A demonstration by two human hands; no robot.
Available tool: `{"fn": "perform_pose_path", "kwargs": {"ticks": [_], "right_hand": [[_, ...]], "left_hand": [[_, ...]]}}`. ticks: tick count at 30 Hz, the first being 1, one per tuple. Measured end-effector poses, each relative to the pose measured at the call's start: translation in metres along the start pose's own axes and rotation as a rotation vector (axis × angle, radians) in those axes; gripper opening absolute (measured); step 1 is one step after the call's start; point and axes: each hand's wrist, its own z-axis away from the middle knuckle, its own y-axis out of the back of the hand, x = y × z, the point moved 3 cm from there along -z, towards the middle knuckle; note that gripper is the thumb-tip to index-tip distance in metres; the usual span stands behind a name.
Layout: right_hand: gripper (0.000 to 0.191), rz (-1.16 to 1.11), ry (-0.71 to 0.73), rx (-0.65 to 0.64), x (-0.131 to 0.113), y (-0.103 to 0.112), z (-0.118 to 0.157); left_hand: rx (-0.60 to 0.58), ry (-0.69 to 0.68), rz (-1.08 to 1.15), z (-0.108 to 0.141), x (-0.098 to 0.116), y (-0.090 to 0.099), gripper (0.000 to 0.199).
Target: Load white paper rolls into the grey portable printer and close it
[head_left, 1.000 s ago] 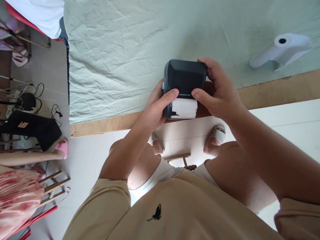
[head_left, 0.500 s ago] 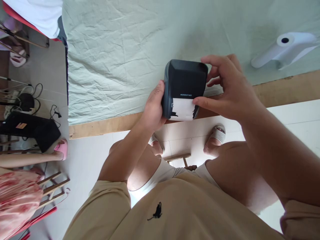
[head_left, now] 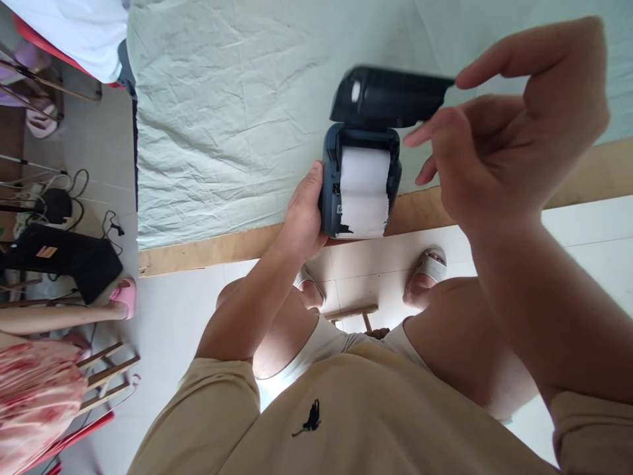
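A small dark label printer (head_left: 327, 191) is in my left hand (head_left: 305, 214), whose fingers wrap round its left side. Its black lid (head_left: 388, 97) stands raised at the far end. Inside the body lies a white paper roll (head_left: 366, 173), and a strip with a torn edge hangs over the front. My right hand (head_left: 514, 125) is right of the printer, fingers apart and partly bent. One fingertip is at the lid's right corner; whether it grips the lid cannot be made out.
A pale green cloth (head_left: 222, 119) covers the table, with a bare wooden edge (head_left: 212, 254) toward me. At the left are a black box-like object (head_left: 64, 257), cables, a wooden stool (head_left: 106, 376) and another person's leg (head_left: 64, 318).
The printer's lid has swung up, uncovering the paper roll. My right hand has moved up and to the right. The white roll at the table's right is no longer seen.
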Motion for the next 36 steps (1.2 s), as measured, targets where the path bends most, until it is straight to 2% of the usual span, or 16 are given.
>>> {"fn": "perform_pose_path", "kwargs": {"ticks": [2, 6, 8, 11, 14, 17, 18, 20, 21, 23, 24, 26, 28, 31, 34, 36], "right_hand": [[0.008, 0.139, -0.005, -0.033, 0.000, -0.005, -0.003], [0.013, 0.416, 0.033, -0.263, 0.002, -0.017, -0.005], [0.014, 0.470, 0.041, -0.353, 0.002, -0.021, -0.005], [0.014, 0.553, -0.024, -0.488, 0.002, -0.026, -0.009], [0.019, 0.562, -0.093, -0.546, -0.003, -0.023, -0.016], [0.030, 0.277, -0.160, -0.539, -0.007, -0.008, -0.022], [0.035, 0.136, -0.181, -0.480, -0.006, 0.000, -0.023], [0.039, -0.133, -0.237, -0.288, 0.004, 0.014, -0.025], [0.039, -0.249, -0.273, -0.142, 0.013, 0.020, -0.026], [0.034, -0.432, -0.390, 0.046, 0.038, 0.021, -0.024], [0.030, -0.457, -0.453, 0.073, 0.051, 0.017, -0.021], [0.030, -0.433, -0.483, 0.107, 0.070, 0.009, -0.017], [0.036, -0.351, -0.467, 0.040, 0.079, 0.003, -0.012], [0.044, -0.116, -0.363, -0.081, 0.076, 0.006, -0.008], [0.038, 0.102, -0.234, -0.087, 0.070, 0.012, -0.008], [0.036, 0.180, -0.241, -0.103, 0.073, 0.010, -0.009]], "left_hand": [[0.029, 0.004, -0.020, 0.002, -0.001, 0.001, 0.041], [0.048, 0.013, -0.042, 0.006, 0.001, -0.001, 0.044], [0.035, 0.027, -0.044, 0.007, 0.002, -0.003, 0.045], [-0.008, 0.038, -0.049, 0.009, 0.003, -0.004, 0.046], [-0.009, 0.033, -0.048, 0.010, 0.004, -0.003, 0.046], [0.025, 0.047, -0.048, 0.008, 0.003, 0.000, 0.045], [0.039, 0.054, -0.047, 0.007, 0.003, 0.000, 0.043], [0.061, 0.065, -0.037, 0.006, 0.004, 0.001, 0.039], [0.057, 0.073, -0.028, 0.005, 0.004, 0.001, 0.037], [0.037, 0.100, -0.013, 0.005, 0.003, 0.001, 0.038], [0.031, 0.114, -0.009, 0.005, 0.003, 0.001, 0.040], [0.045, 0.129, -0.007, 0.004, 0.002, 0.002, 0.042], [0.076, 0.126, -0.013, 0.003, 0.001, 0.003, 0.043], [0.095, 0.104, -0.020, 0.002, 0.001, 0.004, 0.041], [0.095, 0.091, -0.016, 0.001, 0.002, 0.002, 0.040], [0.094, 0.097, -0.017, 0.002, 0.002, 0.002, 0.040]]}}
